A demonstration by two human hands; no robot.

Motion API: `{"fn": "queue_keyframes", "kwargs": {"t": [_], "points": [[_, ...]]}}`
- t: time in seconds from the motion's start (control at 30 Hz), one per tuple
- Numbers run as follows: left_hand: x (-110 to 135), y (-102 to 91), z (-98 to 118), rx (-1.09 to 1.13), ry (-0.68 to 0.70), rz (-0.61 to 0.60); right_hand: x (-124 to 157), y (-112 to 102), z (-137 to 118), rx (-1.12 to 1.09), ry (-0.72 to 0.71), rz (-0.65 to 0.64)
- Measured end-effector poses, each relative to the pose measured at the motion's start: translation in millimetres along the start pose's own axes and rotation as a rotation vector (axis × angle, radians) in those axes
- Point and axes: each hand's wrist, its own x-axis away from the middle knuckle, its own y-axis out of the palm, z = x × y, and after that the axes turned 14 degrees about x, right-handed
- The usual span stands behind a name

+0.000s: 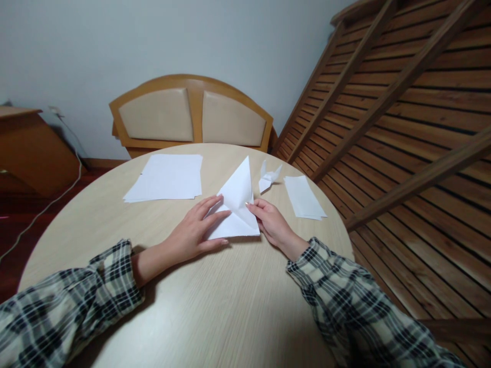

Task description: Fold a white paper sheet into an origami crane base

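Note:
A white sheet of paper [238, 199], folded into a pointed shape, lies on the round pale wooden table [215, 306]. My left hand [194, 232] rests flat on its lower left part, fingers stretched out over the paper. My right hand [270, 220] is at the paper's right edge, fingers curled and pinching the fold. Both arms wear plaid sleeves.
A stack of white sheets [169, 176] lies at the back left of the table. A small folded paper figure [268, 176] and a narrow pile of paper strips [304, 197] lie at the back right. A wooden chair [192, 115] stands behind; slatted wooden boards [402, 128] lean at right.

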Motion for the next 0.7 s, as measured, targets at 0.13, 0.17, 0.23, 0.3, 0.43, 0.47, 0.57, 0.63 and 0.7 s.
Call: {"fn": "queue_keyframes", "kwargs": {"t": [0.13, 0.17, 0.23, 0.3, 0.43, 0.47, 0.57, 0.63, 0.7], "points": [[0.6, 0.3, -0.5, 0.048, -0.059, -0.001, -0.4, 1.3, 1.2, 0.019, -0.029, 0.012], [0.9, 0.4, -1.0, 0.069, -0.077, -0.001, -0.4, 1.4, 1.5, 0.023, -0.034, 0.016], [1.4, 0.9, -2.4, 0.127, -0.11, 0.0, -0.4, 1.4, 2.1, 0.03, -0.042, 0.021], [1.8, 1.4, -4.2, 0.207, -0.137, 0.0, -0.2, 1.1, 2.6, 0.043, -0.057, 0.029], [2.7, 1.4, -8.5, 0.349, -0.182, -0.005, 0.6, 0.6, 2.3, 0.117, -0.105, 0.063], [3.0, 1.0, -9.7, 0.368, -0.191, -0.008, 0.8, 0.4, 2.0, 0.14, -0.119, 0.072], [3.8, -0.8, -13.3, 0.406, -0.212, -0.023, 0.9, -0.5, 1.0, 0.203, -0.17, 0.1], [4.0, -2.1, -15.1, 0.44, -0.23, -0.036, 0.3, -1.4, 0.9, 0.23, -0.205, 0.125], [3.5, -3.2, -15.8, 0.499, -0.254, -0.044, -0.7, -2.2, 1.3, 0.242, -0.237, 0.144]]}}
